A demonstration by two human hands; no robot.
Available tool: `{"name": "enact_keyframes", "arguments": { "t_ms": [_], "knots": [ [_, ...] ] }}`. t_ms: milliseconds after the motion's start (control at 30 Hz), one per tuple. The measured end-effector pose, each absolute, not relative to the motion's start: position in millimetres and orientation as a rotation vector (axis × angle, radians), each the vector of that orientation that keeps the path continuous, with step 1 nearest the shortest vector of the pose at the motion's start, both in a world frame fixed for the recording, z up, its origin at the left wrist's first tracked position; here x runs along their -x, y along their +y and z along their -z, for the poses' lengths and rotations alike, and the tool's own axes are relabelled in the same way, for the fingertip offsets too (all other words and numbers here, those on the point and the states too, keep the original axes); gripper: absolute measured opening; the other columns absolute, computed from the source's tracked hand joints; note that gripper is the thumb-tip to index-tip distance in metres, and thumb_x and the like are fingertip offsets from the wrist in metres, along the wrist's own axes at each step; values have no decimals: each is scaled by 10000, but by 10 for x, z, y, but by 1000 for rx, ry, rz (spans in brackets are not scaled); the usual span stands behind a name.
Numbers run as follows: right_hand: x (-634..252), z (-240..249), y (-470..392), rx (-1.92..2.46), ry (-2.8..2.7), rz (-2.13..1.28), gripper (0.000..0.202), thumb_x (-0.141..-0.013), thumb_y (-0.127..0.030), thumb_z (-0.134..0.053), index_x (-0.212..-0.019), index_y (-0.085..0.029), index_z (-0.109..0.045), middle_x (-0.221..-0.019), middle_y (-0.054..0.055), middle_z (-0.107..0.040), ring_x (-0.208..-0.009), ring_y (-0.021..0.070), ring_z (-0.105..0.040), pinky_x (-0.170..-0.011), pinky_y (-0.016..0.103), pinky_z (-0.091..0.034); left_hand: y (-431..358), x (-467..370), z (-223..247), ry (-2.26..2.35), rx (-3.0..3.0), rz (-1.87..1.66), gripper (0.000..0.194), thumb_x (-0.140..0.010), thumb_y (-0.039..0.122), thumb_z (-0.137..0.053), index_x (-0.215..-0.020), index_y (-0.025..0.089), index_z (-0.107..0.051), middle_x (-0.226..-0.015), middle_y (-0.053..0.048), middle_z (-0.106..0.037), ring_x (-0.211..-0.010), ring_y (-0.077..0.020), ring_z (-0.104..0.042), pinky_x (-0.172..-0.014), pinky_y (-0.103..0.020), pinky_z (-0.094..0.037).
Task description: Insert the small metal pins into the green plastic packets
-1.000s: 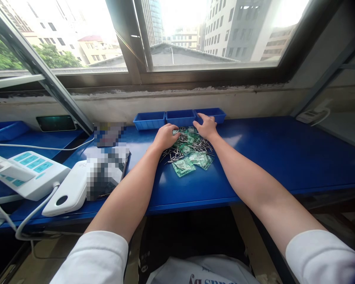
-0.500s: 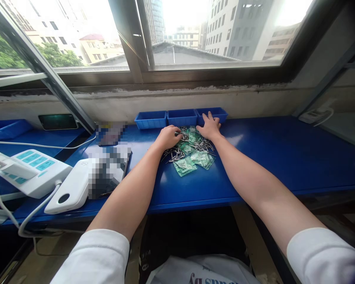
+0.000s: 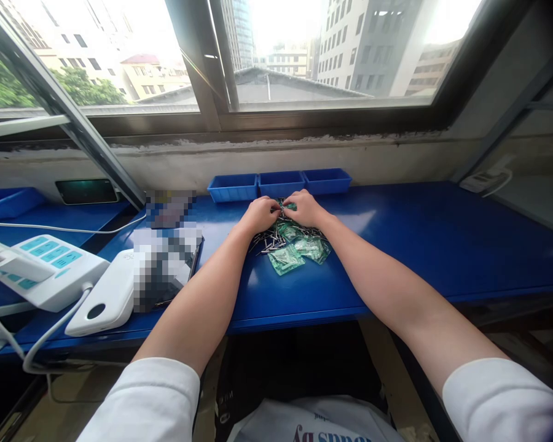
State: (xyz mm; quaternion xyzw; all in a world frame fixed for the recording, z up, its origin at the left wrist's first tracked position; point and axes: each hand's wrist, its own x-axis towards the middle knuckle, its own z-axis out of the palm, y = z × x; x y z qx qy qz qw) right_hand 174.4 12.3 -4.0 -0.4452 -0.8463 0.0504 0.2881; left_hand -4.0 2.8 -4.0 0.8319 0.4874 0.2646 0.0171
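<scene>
Evidently the work lies unfinished, with plenty left in the heap: slim metal pieces and small green packets lie mixed together on the blue worktop, between the person's forearms and just in front of three blue bins. Two packets lie at the near edge of the heap, with metal pieces spread behind and beside them. How much is done is hard to judge, since the bins' floors are largely hidden behind their front walls and no contents can be made out.

The left hand is partly closed over the far left of the heap, fingers bent and thumb drawn in toward them. The right hand faces it from the other side, likewise curled, its fingertips pointing at the left hand's and just beside them. Something small may be pinched where they meet, but the fingers cover the spot, so whether either hand grips anything cannot be told.
</scene>
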Motion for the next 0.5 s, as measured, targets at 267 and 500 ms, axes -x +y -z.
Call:
{"name": "enact_keyframes", "arguments": {
  "t_ms": [267,500],
  "knots": [
    [-1725,121,180,1096,-2316,-177,234,-806,-320,-604,-967,-216,-737,-952,60,-687,-940,229,-560,-911,364,-385,52,31,64,1579,-2541,-755,257,-785,299,-515,-891,212,-732,-959,-58,-636,-933,-208,-596,-882,-305,-459],
    [-1733,111,176,1082,-2308,-190,201,-791,-285,-619,-926,-204,-744,-939,61,-693,-921,223,-584,-872,331,-416,17,-14,-17,1696,-2387,-624,225,-761,322,-562,-854,220,-739,-1059,-72,-607,-1005,-244,-575,-924,-360,-430]
  ]
}}
